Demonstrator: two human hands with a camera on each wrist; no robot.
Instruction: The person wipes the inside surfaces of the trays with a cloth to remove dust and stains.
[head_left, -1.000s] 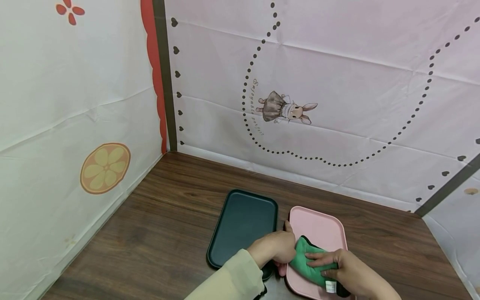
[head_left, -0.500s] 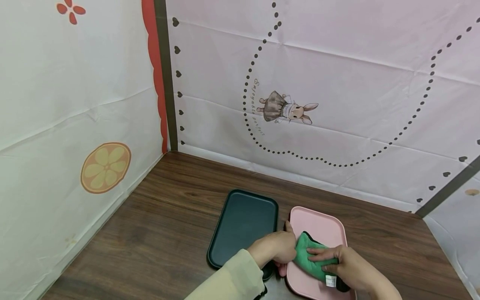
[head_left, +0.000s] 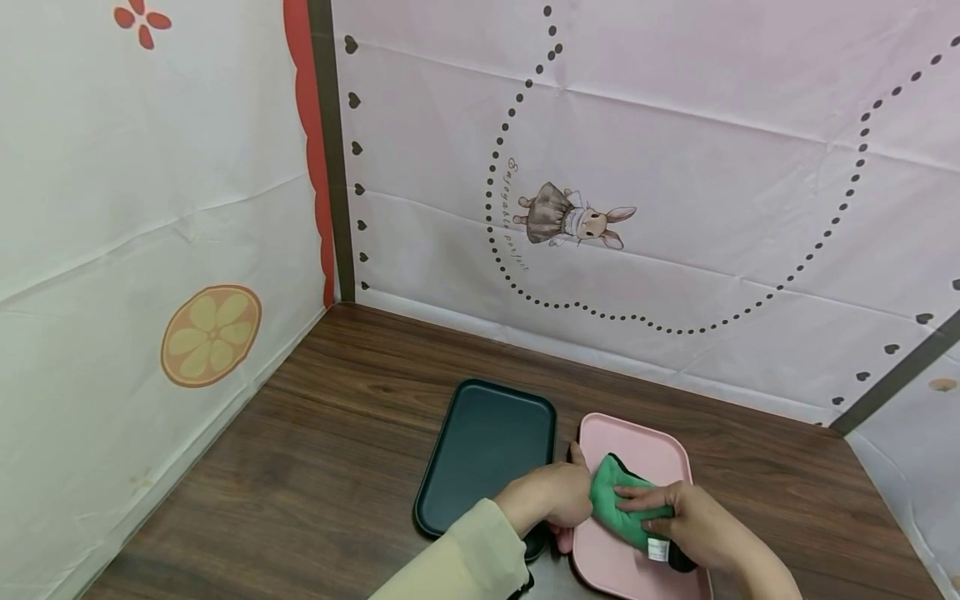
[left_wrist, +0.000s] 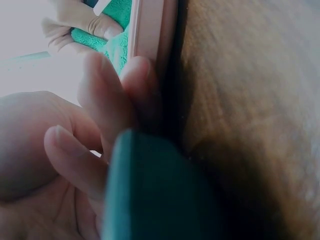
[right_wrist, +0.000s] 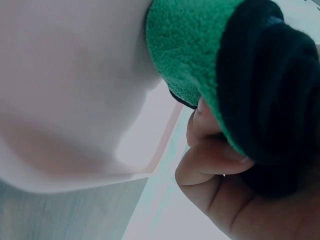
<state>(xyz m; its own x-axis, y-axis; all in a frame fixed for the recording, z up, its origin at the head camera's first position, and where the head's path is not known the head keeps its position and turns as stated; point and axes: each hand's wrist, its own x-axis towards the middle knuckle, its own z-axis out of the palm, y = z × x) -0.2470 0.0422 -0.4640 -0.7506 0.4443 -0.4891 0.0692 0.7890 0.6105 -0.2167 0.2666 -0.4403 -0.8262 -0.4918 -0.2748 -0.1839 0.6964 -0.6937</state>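
Observation:
A green microfiber cloth (head_left: 626,504) with a black edge and a white tag lies folded in the pink tray (head_left: 641,450). My right hand (head_left: 693,521) grips it, fingers spread over its top. The right wrist view shows the cloth's plush green side (right_wrist: 187,45) and black underside, with fingertips bent against it. At the tray's left rim, my left hand (head_left: 553,493) holds the edge with curled fingers; the left wrist view has its fingertips touching the pink rim (left_wrist: 150,30). Part of that hand's grip is hidden in the head view.
A dark green tray (head_left: 491,450) lies just left of the pink one, partly under the left forearm. Both rest on a brown wooden table (head_left: 300,442). Printed white sheets (head_left: 420,150) stand as walls behind and at the sides.
My right hand and the cloth have slid a little toward the far end of the pink tray. The left hand and both trays stay where they were.

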